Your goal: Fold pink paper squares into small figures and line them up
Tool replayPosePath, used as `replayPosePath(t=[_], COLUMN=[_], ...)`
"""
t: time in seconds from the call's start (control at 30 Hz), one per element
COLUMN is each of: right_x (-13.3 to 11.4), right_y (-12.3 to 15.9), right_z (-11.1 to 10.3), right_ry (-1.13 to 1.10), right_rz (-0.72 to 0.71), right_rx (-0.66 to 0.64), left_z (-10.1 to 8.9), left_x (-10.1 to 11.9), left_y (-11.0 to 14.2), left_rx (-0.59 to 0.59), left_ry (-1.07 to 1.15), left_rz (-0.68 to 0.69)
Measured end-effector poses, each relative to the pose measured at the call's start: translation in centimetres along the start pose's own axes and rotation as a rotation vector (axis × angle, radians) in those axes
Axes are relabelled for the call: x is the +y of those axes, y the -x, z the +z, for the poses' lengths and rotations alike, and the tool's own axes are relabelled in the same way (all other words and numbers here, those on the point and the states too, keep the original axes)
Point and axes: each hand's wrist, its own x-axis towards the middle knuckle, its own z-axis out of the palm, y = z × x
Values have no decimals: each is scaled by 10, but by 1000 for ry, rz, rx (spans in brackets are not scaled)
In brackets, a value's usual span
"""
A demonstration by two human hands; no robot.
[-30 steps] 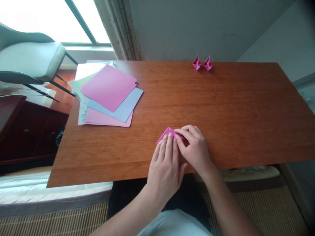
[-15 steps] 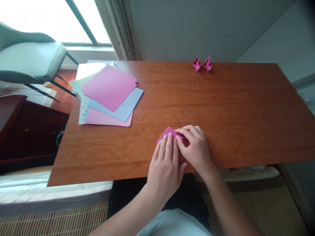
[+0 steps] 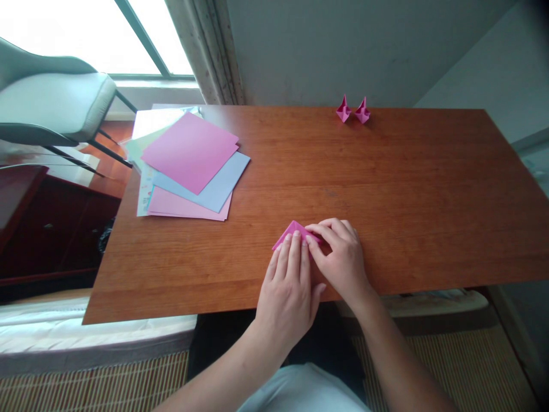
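A small folded piece of pink origami paper (image 3: 293,226) lies on the wooden table near its front edge, its pointed top facing away from me. My left hand (image 3: 288,280) rests flat over its lower part, fingers stretched out and pressing on it. At the paper's right corner, my right hand (image 3: 338,249) pinches the edge between thumb and index finger. The lower part of the paper is hidden under my fingers. Two finished-looking pink origami figures (image 3: 343,110) with upright points stand side by side at the far edge.
On the table's left lies a loose stack of paper: pink sheets (image 3: 191,151), a blue sheet (image 3: 229,177) and light pink sheets (image 3: 186,205). A chair (image 3: 55,106) stands beyond the left edge by the window. A wall and a curtain (image 3: 206,48) border the far side.
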Motion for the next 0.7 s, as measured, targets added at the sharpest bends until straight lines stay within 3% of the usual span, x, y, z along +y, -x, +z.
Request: replayPosePath(t=[0.7], right_x=[6], right_y=[4], right_z=[-1], right_ry=[10], right_rz=[-58], right_rx=[-2], left_z=[-5], left_x=[2], left_y=[-2], left_rx=[-36], left_ry=[-33], left_rz=[-12])
